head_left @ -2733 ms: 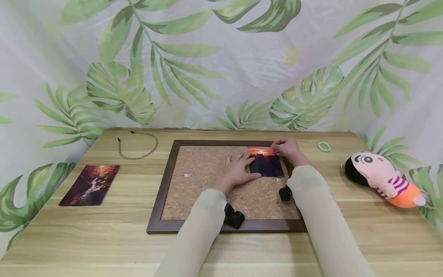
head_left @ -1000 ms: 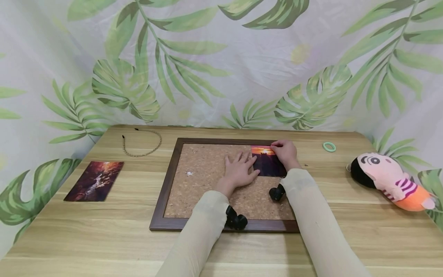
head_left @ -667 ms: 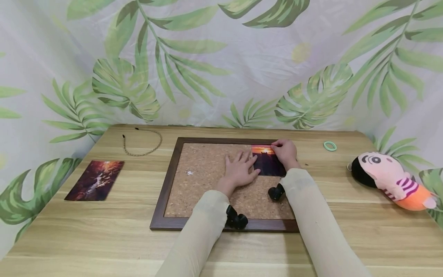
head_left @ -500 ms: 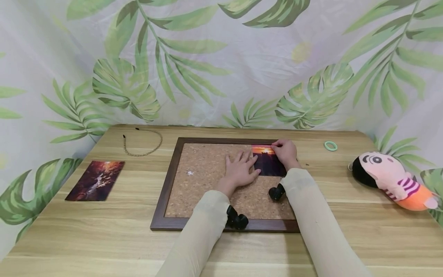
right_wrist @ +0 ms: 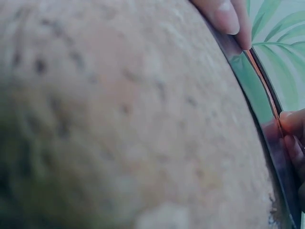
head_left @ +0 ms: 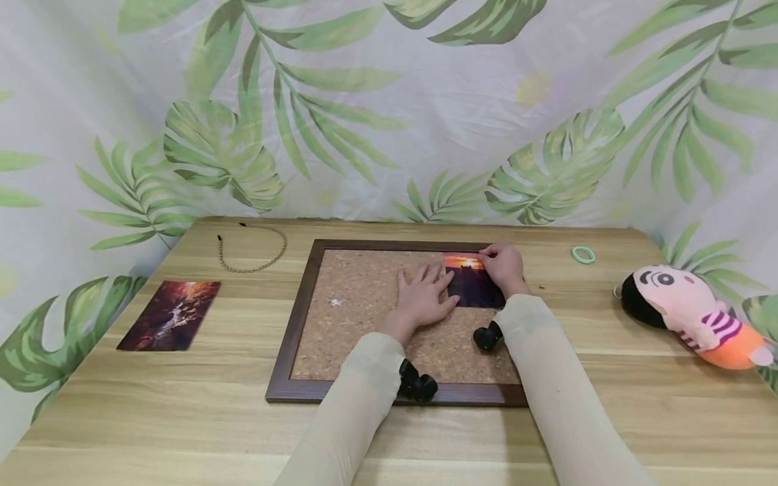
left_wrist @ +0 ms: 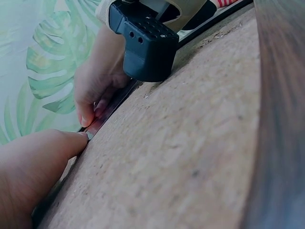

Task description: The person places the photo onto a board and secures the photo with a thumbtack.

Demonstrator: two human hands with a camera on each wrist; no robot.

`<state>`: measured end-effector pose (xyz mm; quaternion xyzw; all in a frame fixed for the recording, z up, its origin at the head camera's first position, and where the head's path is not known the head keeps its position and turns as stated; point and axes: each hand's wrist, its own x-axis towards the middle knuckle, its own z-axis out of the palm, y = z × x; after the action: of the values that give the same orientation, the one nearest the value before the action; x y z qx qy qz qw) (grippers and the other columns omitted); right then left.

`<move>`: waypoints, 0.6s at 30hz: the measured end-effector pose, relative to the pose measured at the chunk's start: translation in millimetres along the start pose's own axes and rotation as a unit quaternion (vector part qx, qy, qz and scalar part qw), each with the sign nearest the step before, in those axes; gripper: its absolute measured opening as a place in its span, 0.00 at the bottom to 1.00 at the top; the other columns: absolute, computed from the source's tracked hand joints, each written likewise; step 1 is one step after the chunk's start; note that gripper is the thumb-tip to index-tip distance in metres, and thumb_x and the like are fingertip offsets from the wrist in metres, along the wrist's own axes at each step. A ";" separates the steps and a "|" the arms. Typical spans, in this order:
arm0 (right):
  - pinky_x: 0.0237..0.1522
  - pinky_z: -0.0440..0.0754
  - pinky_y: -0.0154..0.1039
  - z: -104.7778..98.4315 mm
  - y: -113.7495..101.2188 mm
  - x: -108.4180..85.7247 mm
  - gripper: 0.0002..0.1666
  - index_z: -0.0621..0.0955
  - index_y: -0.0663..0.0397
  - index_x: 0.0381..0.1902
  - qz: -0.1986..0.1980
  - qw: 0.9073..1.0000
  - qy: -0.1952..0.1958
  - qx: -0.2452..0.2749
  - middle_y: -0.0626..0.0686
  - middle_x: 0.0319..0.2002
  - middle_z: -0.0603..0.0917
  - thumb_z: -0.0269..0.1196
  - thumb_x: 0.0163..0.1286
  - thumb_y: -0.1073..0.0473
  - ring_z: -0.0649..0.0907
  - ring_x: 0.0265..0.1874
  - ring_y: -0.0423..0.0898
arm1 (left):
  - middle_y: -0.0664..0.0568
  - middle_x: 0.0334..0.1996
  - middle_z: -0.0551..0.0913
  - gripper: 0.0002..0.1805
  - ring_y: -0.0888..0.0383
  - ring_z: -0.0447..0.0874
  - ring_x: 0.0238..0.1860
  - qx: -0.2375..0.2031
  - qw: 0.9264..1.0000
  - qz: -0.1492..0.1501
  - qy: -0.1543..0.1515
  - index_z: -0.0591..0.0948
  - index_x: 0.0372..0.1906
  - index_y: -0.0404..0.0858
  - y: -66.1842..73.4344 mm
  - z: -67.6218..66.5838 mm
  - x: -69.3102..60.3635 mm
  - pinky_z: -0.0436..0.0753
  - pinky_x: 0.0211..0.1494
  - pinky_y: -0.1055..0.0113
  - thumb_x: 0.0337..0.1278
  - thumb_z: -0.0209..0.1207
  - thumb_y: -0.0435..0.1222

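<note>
A dark photo (head_left: 471,287) with an orange sunset lies in the far right part of a brown-framed corkboard (head_left: 352,337). My left hand (head_left: 422,297) rests on the cork with fingers spread, its fingertips touching the photo's left edge. At the photo's upper right corner, my right hand (head_left: 506,266) pinches with curled fingers; whether anything small sits between the fingertips is hidden. In the left wrist view, the right hand (left_wrist: 97,88) bends over the photo's edge. From the right wrist, the glossy photo (right_wrist: 255,90) appears edge-on, between the left fingertips (right_wrist: 226,19) and the right hand (right_wrist: 296,133).
Left of the board lies a second photo (head_left: 170,316), dark red. A chain (head_left: 255,268) curves on the wooden table (head_left: 200,418) behind it. On the right are a mint-green ring (head_left: 583,254) and a plush doll (head_left: 693,314). Black wrist cameras (head_left: 419,386) hang close over the board.
The right hand has turned at the photo's corner and now covers its right edge, its wrist camera further left. The left hand stays on the board. The head view has shifted slightly.
</note>
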<state>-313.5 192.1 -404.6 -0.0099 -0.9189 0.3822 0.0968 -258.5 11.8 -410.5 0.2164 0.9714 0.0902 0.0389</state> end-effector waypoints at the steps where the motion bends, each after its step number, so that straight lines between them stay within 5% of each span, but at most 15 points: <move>1: 0.40 0.72 0.46 -0.4 -0.6 -0.2 0.10 0.82 0.64 0.32 0.002 1.000 -0.002 0.000 0.61 0.35 0.80 0.58 0.58 0.62 0.76 0.39 0.55 | 0.55 0.66 0.45 0.31 0.54 0.36 0.65 -0.002 1.000 0.001 0.001 0.53 0.65 0.56 0.0 -0.5 -0.2 0.37 0.55 0.40 0.56 0.35 0.59; 18: 0.40 0.71 0.47 2.3 2.4 -0.6 0.10 0.82 0.64 0.33 -0.006 1.000 0.000 -0.023 0.60 0.36 0.79 0.57 0.59 0.62 0.76 0.38 0.55 | 0.56 0.66 0.45 0.31 0.54 0.37 0.65 -0.010 1.000 0.002 0.006 0.54 0.65 0.56 -0.7 1.4 1.1 0.36 0.56 0.41 0.56 0.36 0.59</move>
<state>-313.4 192.2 -408.0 -0.0066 -0.9276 0.3604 0.0985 -259.6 11.9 -412.1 0.2170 0.9703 0.1010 0.0352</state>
